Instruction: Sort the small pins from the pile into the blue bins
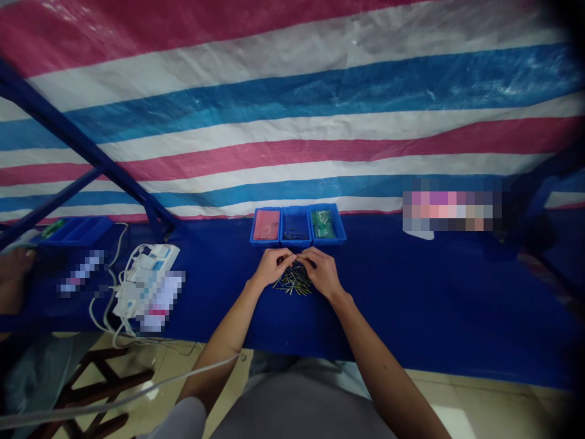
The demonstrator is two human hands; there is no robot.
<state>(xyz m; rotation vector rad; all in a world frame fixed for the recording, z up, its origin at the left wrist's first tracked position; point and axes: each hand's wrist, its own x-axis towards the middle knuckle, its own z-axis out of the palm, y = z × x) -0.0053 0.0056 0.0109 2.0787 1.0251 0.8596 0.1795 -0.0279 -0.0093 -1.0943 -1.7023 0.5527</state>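
Observation:
My left hand (pixel 273 266) and my right hand (pixel 323 271) meet fingertip to fingertip in front of the blue bins. Each is closed in a pinch, and what lies between the fingers is too small to make out. Just below them, a loose pile of thin, dark and yellowish screw-like pieces (pixel 293 281) is spread on the blue table (pixel 379 305). Behind my hands stand three joined bins. Pink sheets or packets (pixel 267 224) fill the left bin, several thin dark pieces (pixel 295 234) lie in the middle one, and green packets (pixel 323 224) are in the right one.
To the left lie a white power strip (pixel 159 259) and tangled white cables (pixel 119 305). Farther left are a blue divided tray (pixel 85 231) and another person's hand (pixel 13 274). A striped tarp (pixel 292 122) hangs behind the table. Blurred items (pixel 452 207) sit at the back right.

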